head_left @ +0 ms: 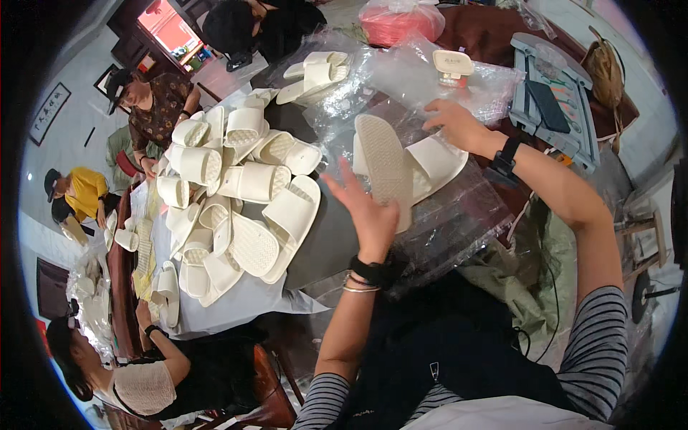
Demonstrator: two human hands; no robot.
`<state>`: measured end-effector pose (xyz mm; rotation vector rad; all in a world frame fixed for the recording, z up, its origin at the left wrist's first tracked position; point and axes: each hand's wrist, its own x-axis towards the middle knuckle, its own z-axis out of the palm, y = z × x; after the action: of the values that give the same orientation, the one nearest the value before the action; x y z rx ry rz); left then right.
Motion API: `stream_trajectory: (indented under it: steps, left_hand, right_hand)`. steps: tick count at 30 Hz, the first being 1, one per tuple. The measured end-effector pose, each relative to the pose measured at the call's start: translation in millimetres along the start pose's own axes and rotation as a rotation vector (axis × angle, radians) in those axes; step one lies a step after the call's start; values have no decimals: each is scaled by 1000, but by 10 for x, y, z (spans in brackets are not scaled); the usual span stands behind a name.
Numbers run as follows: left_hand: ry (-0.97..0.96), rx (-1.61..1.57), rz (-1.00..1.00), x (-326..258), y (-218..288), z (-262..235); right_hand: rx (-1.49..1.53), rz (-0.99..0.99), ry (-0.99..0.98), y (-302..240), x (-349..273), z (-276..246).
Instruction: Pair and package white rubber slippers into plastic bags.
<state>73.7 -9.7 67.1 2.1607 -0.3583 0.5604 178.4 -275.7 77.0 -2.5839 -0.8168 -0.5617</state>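
My left hand point(365, 215) is open, its thumb and fingers spread beside a cream slipper point(385, 161) that shows its textured sole. Whether the thumb touches that sole, I cannot tell. Over the far end of another cream slipper point(441, 168), strap side up, hovers my right hand point(459, 129), fingers stretched out and nothing in them. Clear plastic film point(466, 215) lies under this pair. To the left of my hands, a heap of cream slippers point(251, 183) covers much of the table, some turned sole up.
Several other people sit or stand around the table, one with a hand point(147, 165) at the heap. At the back are a small tub point(453, 64), a pink bundle in plastic point(401, 23) and more slippers point(315, 75). A grey-blue tray point(584, 136) holds a dark phone point(547, 106).
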Motion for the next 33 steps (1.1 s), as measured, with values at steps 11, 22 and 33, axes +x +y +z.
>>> stream_trajectory:
  steps: [11, 22, 33]
  left_hand:
    - [31, -136, 398, 280, 186, -135]
    - [-239, 508, 332, 714, -792, 406]
    - [-323, 553, 610, 605, -674, 95]
  right_hand:
    - [475, 500, 163, 36, -368, -165]
    - [744, 542, -110, -432, -405, 263]
    - [205, 473, -205, 45, -113, -215]
